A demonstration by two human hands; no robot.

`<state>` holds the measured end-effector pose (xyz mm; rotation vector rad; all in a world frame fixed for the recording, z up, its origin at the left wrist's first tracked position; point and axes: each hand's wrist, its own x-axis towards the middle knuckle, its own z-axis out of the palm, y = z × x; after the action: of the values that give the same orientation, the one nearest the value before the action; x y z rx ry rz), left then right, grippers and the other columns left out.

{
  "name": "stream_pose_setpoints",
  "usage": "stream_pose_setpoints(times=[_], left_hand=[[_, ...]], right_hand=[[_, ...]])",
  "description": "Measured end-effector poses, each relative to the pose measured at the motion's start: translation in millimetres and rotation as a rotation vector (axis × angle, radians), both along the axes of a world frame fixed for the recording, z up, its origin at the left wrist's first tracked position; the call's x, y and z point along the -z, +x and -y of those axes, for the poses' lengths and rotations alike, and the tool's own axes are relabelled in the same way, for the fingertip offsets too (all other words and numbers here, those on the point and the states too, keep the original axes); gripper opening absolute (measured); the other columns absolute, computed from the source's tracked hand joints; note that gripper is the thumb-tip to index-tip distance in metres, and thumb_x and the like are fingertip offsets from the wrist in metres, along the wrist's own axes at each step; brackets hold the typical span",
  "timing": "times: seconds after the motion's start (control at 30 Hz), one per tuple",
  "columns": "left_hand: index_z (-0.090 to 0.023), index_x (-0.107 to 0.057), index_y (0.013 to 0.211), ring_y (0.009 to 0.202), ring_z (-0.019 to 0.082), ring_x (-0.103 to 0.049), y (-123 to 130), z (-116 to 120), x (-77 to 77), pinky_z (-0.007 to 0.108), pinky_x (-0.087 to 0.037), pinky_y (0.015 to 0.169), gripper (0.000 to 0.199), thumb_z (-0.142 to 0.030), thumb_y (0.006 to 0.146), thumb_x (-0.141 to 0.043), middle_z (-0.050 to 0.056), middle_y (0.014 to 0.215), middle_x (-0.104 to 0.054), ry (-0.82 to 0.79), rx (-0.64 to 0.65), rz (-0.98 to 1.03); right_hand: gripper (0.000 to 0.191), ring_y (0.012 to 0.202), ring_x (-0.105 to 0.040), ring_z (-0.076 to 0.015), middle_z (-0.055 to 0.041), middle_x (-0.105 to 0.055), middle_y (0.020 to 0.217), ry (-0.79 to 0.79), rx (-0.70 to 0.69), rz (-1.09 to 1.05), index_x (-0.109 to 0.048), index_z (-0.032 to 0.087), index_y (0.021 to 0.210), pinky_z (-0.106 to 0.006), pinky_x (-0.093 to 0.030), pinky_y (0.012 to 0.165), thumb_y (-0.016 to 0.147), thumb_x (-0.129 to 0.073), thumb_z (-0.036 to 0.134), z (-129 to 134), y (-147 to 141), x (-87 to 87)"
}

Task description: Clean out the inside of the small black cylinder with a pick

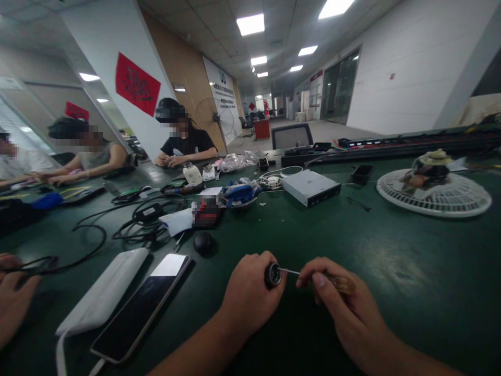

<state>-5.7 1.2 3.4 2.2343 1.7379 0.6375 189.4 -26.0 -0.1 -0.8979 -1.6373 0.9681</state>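
My left hand (252, 292) is closed around a small black cylindrical part with a round, lens-like end (273, 274), which faces right. Most of that part is hidden by my fingers. In my right hand (340, 297) is a screwdriver (343, 284) with a translucent amber handle and a thin metal shaft. The shaft points left, and its tip is at the rim of the round end; whether it touches inside cannot be made out. Both hands are just above the green table (321, 230).
Left of my hands lie a phone (143, 308) and a white power bank (105, 290). Beyond are a black mouse (203, 243), cables, a grey disc drive (311, 187) and a white fan grille (434, 193). Another person's hand (15, 292) rests at the left edge; several people sit across.
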Motion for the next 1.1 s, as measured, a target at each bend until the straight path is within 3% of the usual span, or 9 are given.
stream_pose_setpoints(times=[0.23,0.6,0.77,0.9,1.1], left_hand=[[-0.022,-0.057,0.081,0.077,0.021,-0.055,0.7,0.0,0.0,0.033,-0.036,0.067,0.013,-0.031,0.089,-0.059,0.002,0.079,-0.062,0.023,-0.004,-0.006],[-0.021,-0.056,0.083,0.078,0.022,-0.053,1.3,0.8,1.2,0.034,-0.036,0.069,0.014,-0.032,0.091,-0.059,0.003,0.081,-0.061,0.086,0.035,-0.075],[-0.021,-0.057,0.083,0.079,0.022,-0.053,1.2,1.0,0.0,0.034,-0.036,0.07,0.009,-0.027,0.089,-0.059,0.003,0.082,-0.061,0.067,0.06,-0.114],[-0.02,-0.057,0.083,0.079,0.022,-0.053,0.9,1.3,0.5,0.035,-0.036,0.07,0.009,-0.025,0.09,-0.058,0.003,0.081,-0.06,0.079,0.027,-0.107],[-0.02,-0.056,0.083,0.078,0.022,-0.053,1.3,1.3,1.1,0.035,-0.036,0.071,0.01,-0.026,0.092,-0.057,0.003,0.081,-0.06,0.117,0.021,-0.109]], right_hand=[[0.027,0.07,-0.057,-0.0144,0.0004,-0.065,0.082,-0.017,0.025,0.038,-0.066,0.024,0.094,-0.026,-0.044,0.064,0.105,-0.044,0.038,-0.5,-1.2,0.6],[0.031,0.069,-0.056,-0.0139,-0.0003,-0.064,0.079,-0.05,-0.112,-0.045,-0.067,0.023,0.09,-0.026,-0.043,0.063,0.105,-0.043,0.037,-0.4,-0.4,0.3],[0.025,0.067,-0.056,-0.0132,-0.0001,-0.067,0.085,-0.031,-0.064,-0.026,-0.068,0.025,0.098,-0.026,-0.043,0.061,0.104,-0.047,0.038,-1.0,-1.2,1.4],[0.028,0.066,-0.055,-0.0139,-0.0002,-0.064,0.08,-0.067,0.0,0.063,-0.066,0.024,0.094,-0.027,-0.042,0.06,0.105,-0.046,0.04,-3.4,-1.6,2.1],[0.032,0.064,-0.055,-0.0139,-0.0018,-0.068,0.081,-0.082,-0.075,0.011,-0.068,0.022,0.092,-0.027,-0.043,0.059,0.104,-0.045,0.041,-3.8,-1.2,-1.0]])
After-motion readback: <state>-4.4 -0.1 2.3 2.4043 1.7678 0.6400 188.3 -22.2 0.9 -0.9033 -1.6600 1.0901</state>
